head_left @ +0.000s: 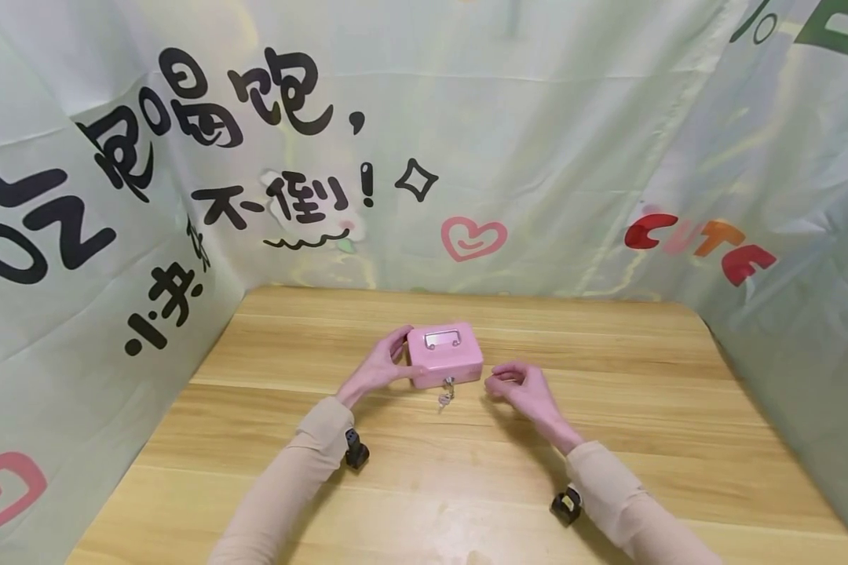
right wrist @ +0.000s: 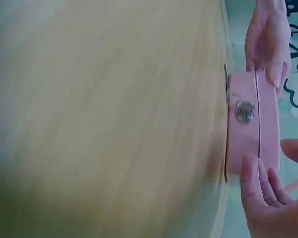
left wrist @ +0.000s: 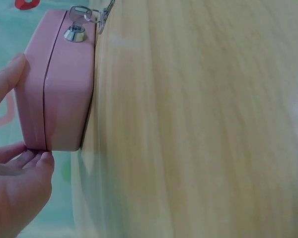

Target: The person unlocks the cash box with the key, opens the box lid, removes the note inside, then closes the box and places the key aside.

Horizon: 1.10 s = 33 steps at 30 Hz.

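A small pink metal cash box with a silver lid handle sits closed on the wooden table. Keys on a ring hang from the lock in its front. My left hand holds the box's left end, its thumb on the lid edge and its fingers against the side. Just off the right end is my right hand, fingers loosely bent and thumb apart, holding nothing. In the right wrist view, its fingertips overlap the box's near end; whether they touch it I cannot tell.
The wooden table reaches back to a pale printed curtain, which also hangs at left and right. Black wrist cameras are strapped under both sleeves.
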Available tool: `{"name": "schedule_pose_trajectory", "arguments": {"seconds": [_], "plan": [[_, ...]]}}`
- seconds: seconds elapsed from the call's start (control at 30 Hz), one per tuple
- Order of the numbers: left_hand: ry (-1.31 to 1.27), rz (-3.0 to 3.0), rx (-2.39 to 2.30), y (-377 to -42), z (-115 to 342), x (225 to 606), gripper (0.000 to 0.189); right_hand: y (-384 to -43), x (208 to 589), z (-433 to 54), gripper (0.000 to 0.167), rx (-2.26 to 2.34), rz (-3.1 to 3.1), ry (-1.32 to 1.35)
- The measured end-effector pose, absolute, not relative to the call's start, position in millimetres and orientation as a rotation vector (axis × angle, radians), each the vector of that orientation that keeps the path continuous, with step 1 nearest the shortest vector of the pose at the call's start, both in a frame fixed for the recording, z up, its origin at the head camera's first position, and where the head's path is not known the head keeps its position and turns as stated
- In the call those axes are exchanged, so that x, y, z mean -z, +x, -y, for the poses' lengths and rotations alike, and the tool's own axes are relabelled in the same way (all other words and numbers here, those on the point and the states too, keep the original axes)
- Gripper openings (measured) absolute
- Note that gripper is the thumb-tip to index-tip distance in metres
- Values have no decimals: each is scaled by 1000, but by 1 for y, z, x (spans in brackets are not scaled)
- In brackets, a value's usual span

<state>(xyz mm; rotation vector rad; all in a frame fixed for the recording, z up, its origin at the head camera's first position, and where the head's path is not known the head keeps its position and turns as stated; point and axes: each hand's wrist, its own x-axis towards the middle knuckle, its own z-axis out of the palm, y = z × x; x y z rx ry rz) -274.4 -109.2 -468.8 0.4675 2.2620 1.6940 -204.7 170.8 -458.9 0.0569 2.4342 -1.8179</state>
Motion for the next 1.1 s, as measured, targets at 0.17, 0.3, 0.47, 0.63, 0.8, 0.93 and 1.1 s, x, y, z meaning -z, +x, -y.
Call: {"name": "schedule_pose_trajectory", "arguments": {"seconds": [0.17, 0.3, 0.47, 0.63, 0.8, 0.93, 1.1], "plan": [[486, -2244, -1698, -273, 102, 469, 101, -203, 463, -158, 30, 1831, -2382, 80], [504, -2240, -1689, -273, 98, 469, 101, -201, 466, -150, 28, 1835, -2347, 14], [517, -2231, -1667, -272, 94, 469, 102, -201, 472, -144, 26, 1829, -2346, -23], [526, -2222, -1660, -271, 91, 468, 101, -202, 475, -139, 21, 1829, -2349, 5], [528, -2231, -1648, -271, 91, 468, 100, -201, 476, -136, 17, 1826, -2353, 80], [531, -2232, -1650, -271, 91, 468, 100, -201, 478, -136, 16, 1811, -2354, 129], [540, -2234, -1653, -272, 91, 469, 99, -201, 478, -136, 15, 1805, -2348, 131]]}}
